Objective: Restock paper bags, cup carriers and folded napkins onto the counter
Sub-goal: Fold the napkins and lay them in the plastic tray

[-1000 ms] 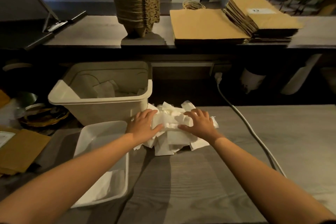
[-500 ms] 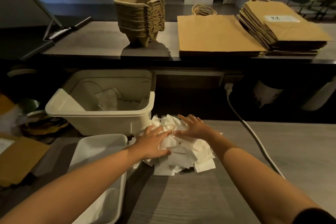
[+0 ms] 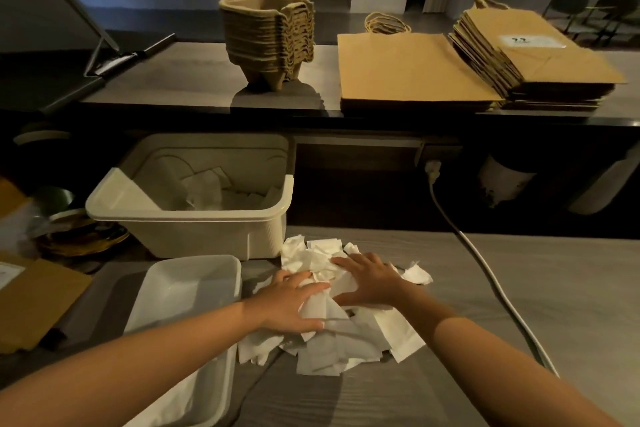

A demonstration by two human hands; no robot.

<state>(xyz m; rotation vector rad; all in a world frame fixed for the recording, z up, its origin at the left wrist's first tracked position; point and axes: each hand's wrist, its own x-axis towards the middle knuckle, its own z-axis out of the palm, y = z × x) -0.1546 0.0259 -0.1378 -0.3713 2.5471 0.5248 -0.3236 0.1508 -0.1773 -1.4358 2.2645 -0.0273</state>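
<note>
Napkins (image 3: pixel 346 343) white, folded, heaped loose and untidy, left hand (image 3: pixel 291 302) and right hand (image 3: pixel 370 284) flat on top, fingers straight

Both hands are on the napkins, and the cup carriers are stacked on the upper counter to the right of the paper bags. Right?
Not quite. The head view shows the cup carriers stacked left of the paper bags, not right. They are on the upper counter, and the left hand and right hand do rest on the napkins.
</note>
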